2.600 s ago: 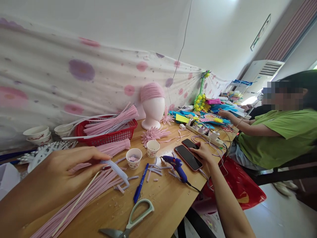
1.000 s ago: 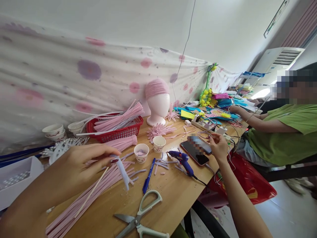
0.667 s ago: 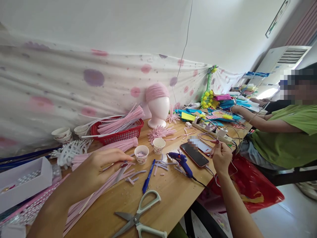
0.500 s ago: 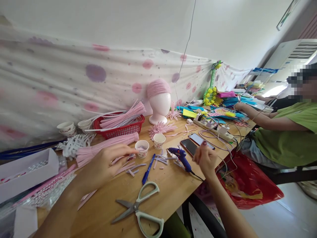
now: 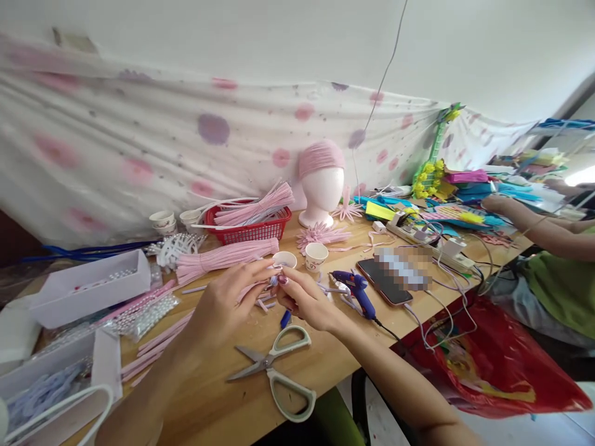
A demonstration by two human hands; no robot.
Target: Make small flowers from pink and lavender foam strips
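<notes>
My left hand (image 5: 231, 297) and my right hand (image 5: 304, 298) meet at the fingertips in front of the paper cups. Pinched between them is a small lilac piece (image 5: 274, 282), mostly covered by the fingers. Just behind the fingertips stands one paper cup (image 5: 284, 259), partly hidden; a second paper cup (image 5: 316, 256) is beside it. Below my hands, scissors (image 5: 268, 362) lie with blades spread. The blue pen (image 5: 285, 319) pokes out from under my right hand. To the right rests a blue glue gun (image 5: 356, 290), with short lilac strips near its nozzle.
A foam head (image 5: 322, 189) wearing a pink wrap stands at the back by a red basket (image 5: 251, 231) of pink stems. White boxes (image 5: 93, 288) and beads are at left. Right are a phone (image 5: 383, 282), a power strip (image 5: 430, 244), cords and a co-worker's arm (image 5: 525, 217).
My right hand has moved left from beside the phones to meet my left hand. A lilac piece now shows between their fingers. The view has turned a little to the left.
</notes>
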